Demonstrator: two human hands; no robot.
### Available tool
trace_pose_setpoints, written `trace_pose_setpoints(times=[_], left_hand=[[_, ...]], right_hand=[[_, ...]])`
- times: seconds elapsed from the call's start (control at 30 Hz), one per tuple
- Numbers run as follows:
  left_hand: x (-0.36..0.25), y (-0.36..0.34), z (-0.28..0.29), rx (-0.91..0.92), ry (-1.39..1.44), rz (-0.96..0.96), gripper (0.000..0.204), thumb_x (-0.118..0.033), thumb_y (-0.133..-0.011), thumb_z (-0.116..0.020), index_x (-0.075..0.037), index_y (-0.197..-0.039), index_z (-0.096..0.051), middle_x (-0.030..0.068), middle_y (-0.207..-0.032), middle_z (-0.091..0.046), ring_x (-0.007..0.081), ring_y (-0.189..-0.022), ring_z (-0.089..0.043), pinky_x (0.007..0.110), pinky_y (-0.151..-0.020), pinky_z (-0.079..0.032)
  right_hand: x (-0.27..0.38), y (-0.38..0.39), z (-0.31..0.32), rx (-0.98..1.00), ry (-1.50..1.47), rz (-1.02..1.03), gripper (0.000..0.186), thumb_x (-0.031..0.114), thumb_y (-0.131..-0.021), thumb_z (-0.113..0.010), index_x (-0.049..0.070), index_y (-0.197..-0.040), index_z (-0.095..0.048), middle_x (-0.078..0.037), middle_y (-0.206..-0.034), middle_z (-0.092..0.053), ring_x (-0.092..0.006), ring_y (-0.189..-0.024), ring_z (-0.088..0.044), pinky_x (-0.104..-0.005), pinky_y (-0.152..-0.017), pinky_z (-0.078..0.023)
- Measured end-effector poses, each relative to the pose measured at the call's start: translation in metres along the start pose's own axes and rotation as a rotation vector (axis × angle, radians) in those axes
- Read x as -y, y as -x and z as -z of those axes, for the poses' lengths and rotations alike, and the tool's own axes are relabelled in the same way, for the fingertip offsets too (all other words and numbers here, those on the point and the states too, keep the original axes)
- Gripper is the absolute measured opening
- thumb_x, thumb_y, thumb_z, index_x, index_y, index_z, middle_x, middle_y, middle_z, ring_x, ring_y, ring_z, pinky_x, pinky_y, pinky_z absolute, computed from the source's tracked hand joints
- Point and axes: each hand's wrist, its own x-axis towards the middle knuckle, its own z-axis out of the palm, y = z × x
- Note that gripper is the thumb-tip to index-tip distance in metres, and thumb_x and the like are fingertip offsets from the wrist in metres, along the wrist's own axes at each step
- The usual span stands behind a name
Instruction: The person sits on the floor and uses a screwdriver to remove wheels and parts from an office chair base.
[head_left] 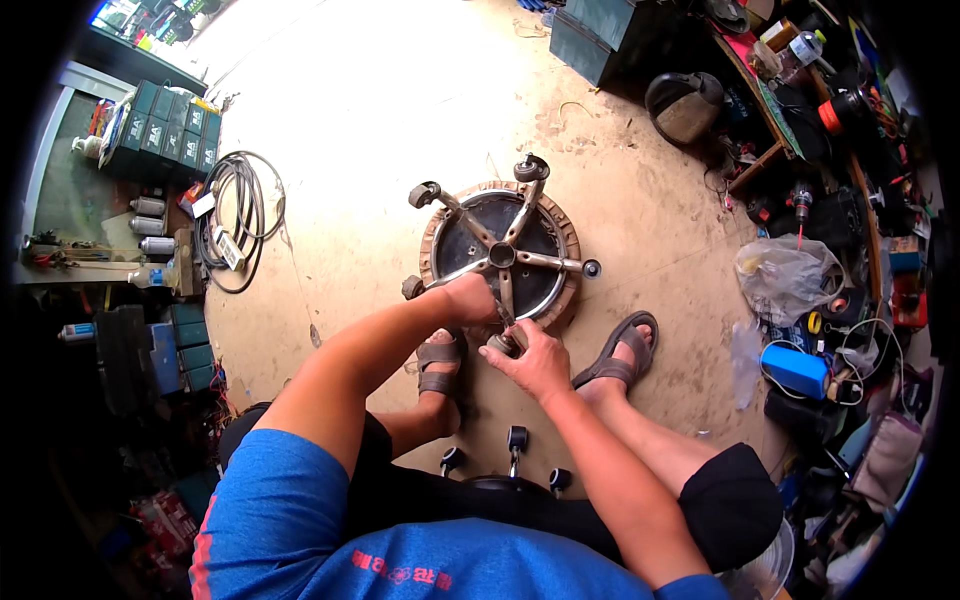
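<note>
Plainly upside down, a round wheeled stool (pixel 502 256) lies on the floor (pixel 350 250) at twelve o'clock from the person; the right hand (pixel 537 362) grasps the caster (pixel 502 346) at the stool's six o'clock, thumb and fingers about it; the left hand (pixel 472 299) rests bunched beside that same leg (pixel 505 292), its fingers mostly hidden, so I cannot tell what it grips; a coiled cable (pixel 272 213) lies at nine o'clock from the stool, a clear plastic bag (pixel 785 275) at three.

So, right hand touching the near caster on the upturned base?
Touching. Head view: the right hand has thumb and fingers against the near caster.
</note>
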Motion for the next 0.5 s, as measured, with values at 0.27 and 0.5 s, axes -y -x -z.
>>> trace_pose_setpoints(times=[0.27, 0.5], left_hand=[[-0.018, 0.014, -0.029, -0.121, 0.035, 0.217, 0.015, -0.029, -0.079, -0.067, -0.015, -0.074, -0.070, 0.0061, -0.071, -0.070, 0.0278, -0.068, -0.072, 0.041, -0.053, -0.052], [-0.033, 0.010, -0.010, 0.026, 0.144, 0.386, 0.019, -0.028, -0.083, -0.063, -0.016, -0.079, -0.076, 0.0062, -0.079, -0.075, 0.0268, -0.075, -0.074, 0.042, -0.058, -0.055]], right_hand=[[-0.003, 0.003, -0.010, -0.108, 0.022, 0.058, 0.062, 0.059, -0.071, -0.080, 0.009, -0.104, -0.066, -0.016, -0.089, -0.074, -0.0385, -0.086, -0.071, -0.0473, -0.078, -0.056], [-0.019, -0.001, -0.007, 0.014, -0.263, -0.076, 0.066, 0.064, -0.073, -0.081, 0.005, -0.098, -0.068, -0.013, -0.084, -0.072, -0.0307, -0.075, -0.070, -0.0415, -0.072, -0.054]])
